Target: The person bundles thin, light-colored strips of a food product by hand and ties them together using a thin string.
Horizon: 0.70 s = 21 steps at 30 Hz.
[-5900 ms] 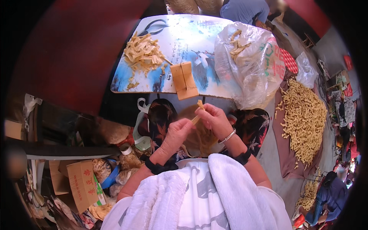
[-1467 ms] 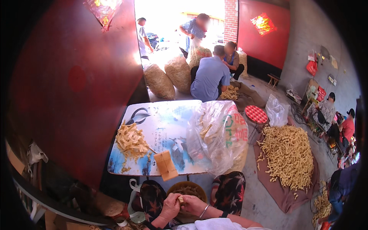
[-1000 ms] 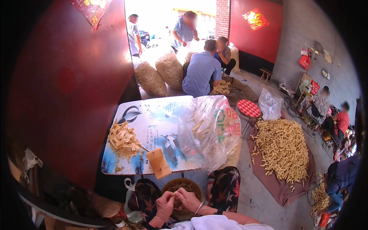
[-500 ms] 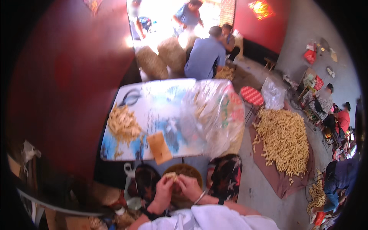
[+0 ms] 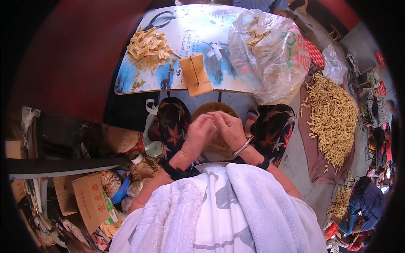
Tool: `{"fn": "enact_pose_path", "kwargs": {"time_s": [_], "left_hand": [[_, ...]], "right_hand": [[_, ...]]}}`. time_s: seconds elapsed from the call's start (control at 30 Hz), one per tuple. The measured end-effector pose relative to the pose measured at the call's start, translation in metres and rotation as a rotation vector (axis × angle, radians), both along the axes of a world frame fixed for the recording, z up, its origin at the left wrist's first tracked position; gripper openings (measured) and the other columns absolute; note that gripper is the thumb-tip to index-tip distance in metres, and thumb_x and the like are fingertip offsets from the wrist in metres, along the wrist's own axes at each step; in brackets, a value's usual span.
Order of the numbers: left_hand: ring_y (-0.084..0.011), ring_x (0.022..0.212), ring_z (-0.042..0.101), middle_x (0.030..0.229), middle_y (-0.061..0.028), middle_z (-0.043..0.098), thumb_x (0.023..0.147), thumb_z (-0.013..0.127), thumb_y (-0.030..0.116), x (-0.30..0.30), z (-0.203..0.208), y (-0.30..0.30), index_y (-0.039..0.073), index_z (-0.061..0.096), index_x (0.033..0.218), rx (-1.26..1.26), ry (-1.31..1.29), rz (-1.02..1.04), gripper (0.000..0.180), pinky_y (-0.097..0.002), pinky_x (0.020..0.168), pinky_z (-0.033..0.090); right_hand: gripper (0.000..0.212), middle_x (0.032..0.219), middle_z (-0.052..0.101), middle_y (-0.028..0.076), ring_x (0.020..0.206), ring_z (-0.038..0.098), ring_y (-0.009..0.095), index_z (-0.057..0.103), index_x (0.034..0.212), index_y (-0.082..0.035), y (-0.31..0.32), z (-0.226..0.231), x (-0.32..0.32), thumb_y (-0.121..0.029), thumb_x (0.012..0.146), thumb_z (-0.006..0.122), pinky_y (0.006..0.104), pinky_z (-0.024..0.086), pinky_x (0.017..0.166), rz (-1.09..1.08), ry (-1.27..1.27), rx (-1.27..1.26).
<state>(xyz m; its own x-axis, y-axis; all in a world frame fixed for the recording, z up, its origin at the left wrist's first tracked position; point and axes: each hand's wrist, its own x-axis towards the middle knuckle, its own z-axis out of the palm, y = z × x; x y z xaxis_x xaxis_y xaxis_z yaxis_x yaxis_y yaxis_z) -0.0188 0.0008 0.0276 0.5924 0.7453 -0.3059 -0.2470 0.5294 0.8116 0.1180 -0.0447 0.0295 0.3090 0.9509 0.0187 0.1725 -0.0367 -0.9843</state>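
My left hand (image 5: pixel 198 131) and my right hand (image 5: pixel 229 130) meet at the fingertips between my knees, above a yellowish-brown basin (image 5: pixel 206 109). The fingers of both are closed and pressed together. Whatever they pinch is hidden behind them. A bracelet (image 5: pixel 242 146) circles my right wrist. Beyond the hands, a wooden block with a dark slit (image 5: pixel 195 75) lies at the near edge of a painted table (image 5: pixel 194 26). Left of the block, flat pale-yellow strips (image 5: pixel 148 47) are heaped on the tabletop.
A large clear plastic bag (image 5: pixel 270 57) covers the table's right side, with some strips on it. Right on the floor, many twisted yellow pieces (image 5: pixel 333 122) lie on a brown cloth (image 5: pixel 310 162). Open cardboard boxes (image 5: pixel 89 202) stand lower left. A person bends down (image 5: pixel 365 206) at far right.
My view has tipped downward, so the table and hands sit higher in the picture. A pale yellowish piece showed between my fingers before; now it is out of sight. My hands stay together.
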Motion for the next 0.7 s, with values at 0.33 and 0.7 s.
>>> {"fn": "enact_pose_path", "kwargs": {"time_s": [0.33, 0.7], "left_hand": [[-0.0012, 0.067, 0.049, 0.077, 0.0054, 0.057, 0.093, 0.064, 0.013, -0.005, -0.009, -0.007, 0.005, 0.057, 0.095, 0.535, 0.454, 0.001, 0.011, -0.0164, 0.062, 0.044], [-0.0018, 0.072, 0.05, 0.077, 0.007, 0.057, 0.093, 0.059, 0.012, -0.022, 0.0, -0.006, 0.003, 0.061, 0.087, 0.294, 0.301, -0.055, 0.011, -0.0196, 0.063, 0.043]], "right_hand": [[0.021, 0.079, 0.062, 0.018, 0.073, 0.062, 0.035, 0.063, 0.09, -0.004, 0.0, -0.003, 0.01, -0.023, 0.093, 0.053, 0.0364, 0.049, 0.064, 0.01, -0.286, -0.04], [0.01, 0.068, 0.052, -0.006, 0.051, 0.042, 0.002, 0.059, 0.088, -0.009, 0.002, 0.008, 0.021, -0.012, 0.087, 0.068, 0.0169, 0.03, 0.044, 0.169, 0.472, -0.207]]}}
